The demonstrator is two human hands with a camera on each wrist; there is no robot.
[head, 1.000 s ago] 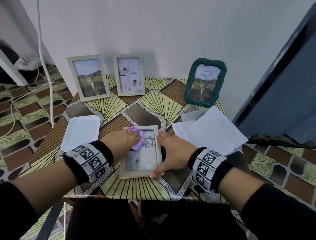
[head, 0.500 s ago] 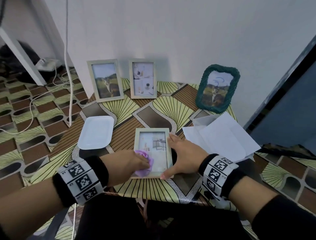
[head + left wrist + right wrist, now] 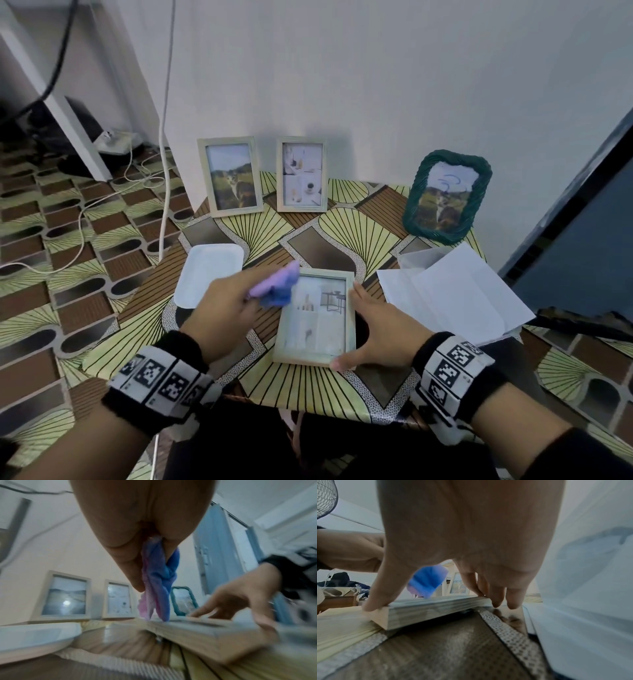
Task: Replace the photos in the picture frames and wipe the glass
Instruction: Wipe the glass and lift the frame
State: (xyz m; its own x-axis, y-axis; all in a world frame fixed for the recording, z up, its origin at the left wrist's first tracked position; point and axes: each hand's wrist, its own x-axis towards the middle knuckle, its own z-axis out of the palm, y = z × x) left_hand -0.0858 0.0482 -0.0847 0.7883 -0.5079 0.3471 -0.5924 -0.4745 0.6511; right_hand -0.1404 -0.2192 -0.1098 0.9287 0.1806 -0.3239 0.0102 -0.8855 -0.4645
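A pale wooden picture frame lies flat, glass up, near the front of the patterned table. My left hand pinches a bunched purple-blue cloth over the frame's far left corner. In the left wrist view the cloth hangs down with its tip touching the frame. My right hand braces the frame's right side with its thumb on the near corner. Its straight fingers rest against the far end of the frame's edge.
A white tray lies left of the frame and loose white papers lie to its right. Two pale frames and a green woven frame stand against the wall. A white cable hangs at the left.
My left hand swept the cloth from the far end of the glass down to the near left, then back up to the far left corner. The right hand kept its place on the frame.
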